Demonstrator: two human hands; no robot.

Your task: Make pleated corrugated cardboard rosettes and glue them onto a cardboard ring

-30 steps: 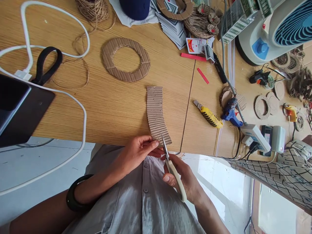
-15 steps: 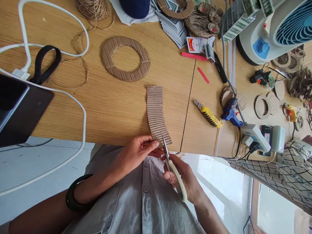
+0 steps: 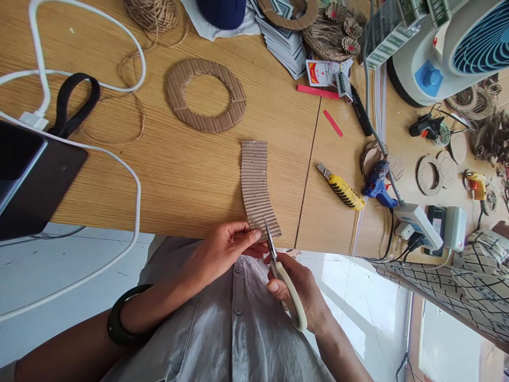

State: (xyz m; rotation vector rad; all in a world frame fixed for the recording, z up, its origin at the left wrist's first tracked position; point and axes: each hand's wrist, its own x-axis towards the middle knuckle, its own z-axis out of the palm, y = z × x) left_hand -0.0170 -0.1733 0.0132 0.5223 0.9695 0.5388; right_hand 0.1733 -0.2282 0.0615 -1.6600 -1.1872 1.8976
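A curved strip of corrugated cardboard [image 3: 255,178] lies along the wooden table, its near end at the table's front edge. My left hand [image 3: 230,246] pinches that near end between thumb and fingers. In my right hand [image 3: 296,284] is a pair of scissors [image 3: 291,292] with cream handles, thumb and fingers closed round them. One scissor blade lies over the cardboard close to its near right corner; the other blade is mostly hidden. Farther back on the table rests an oval cardboard ring [image 3: 205,124].
A yellow utility knife [image 3: 342,187] and blue glue gun [image 3: 379,183] lie to the right, near a power strip [image 3: 419,225]. Behind are playing cards [image 3: 284,48], a twine ball [image 3: 153,15] and a fan [image 3: 433,53]. A white cable [image 3: 137,212] loops at left beside a dark device [image 3: 47,185].
Almost nothing differs. The view has shifted very slightly; both hands keep their hold on the cardboard strip and the scissors.
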